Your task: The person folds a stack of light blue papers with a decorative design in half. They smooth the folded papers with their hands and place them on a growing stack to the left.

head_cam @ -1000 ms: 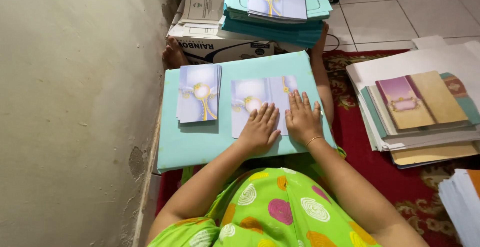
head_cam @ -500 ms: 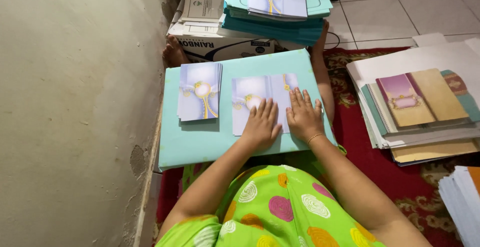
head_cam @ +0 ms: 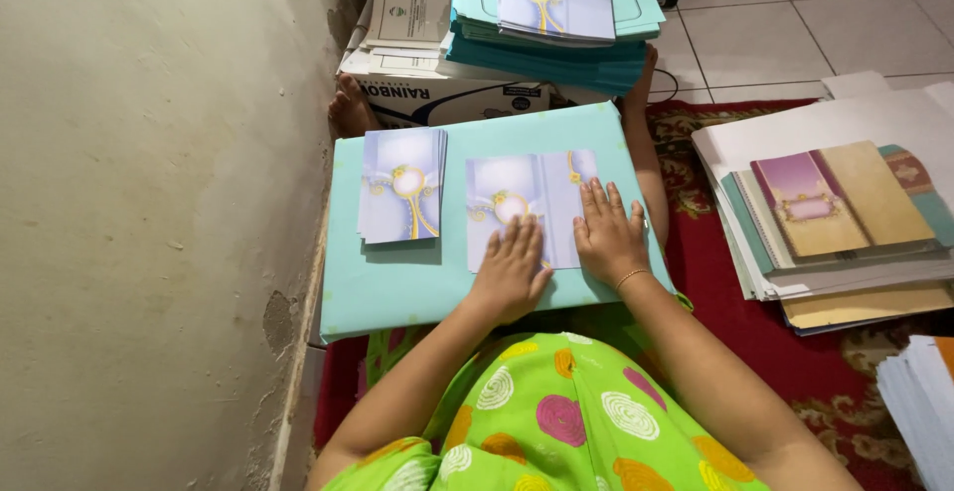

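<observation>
Nearest the camera, a lap in a green garment with coloured swirls (head_cam: 556,411). Both forearms extend forward from it. The left hand (head_cam: 512,272) lies flat, palm down, fingers spread, on the lower part of an unfolded lavender card (head_cam: 517,193) with a gold ornament. The right hand (head_cam: 608,238) lies flat beside it on the card's right half, fingers extended; neither hand grips anything, both press down. The card rests on a pale turquoise board (head_cam: 397,282) across the lap. To its left on the same board, apart from the hands, sits a small stack of matching cards (head_cam: 402,185). Right of the board, on a red rug (head_cam: 696,252), piled papers and card samples (head_cam: 835,203). Beyond, a cardboard box (head_cam: 437,98) and a turquoise stack (head_cam: 556,44) topped with more cards.
</observation>
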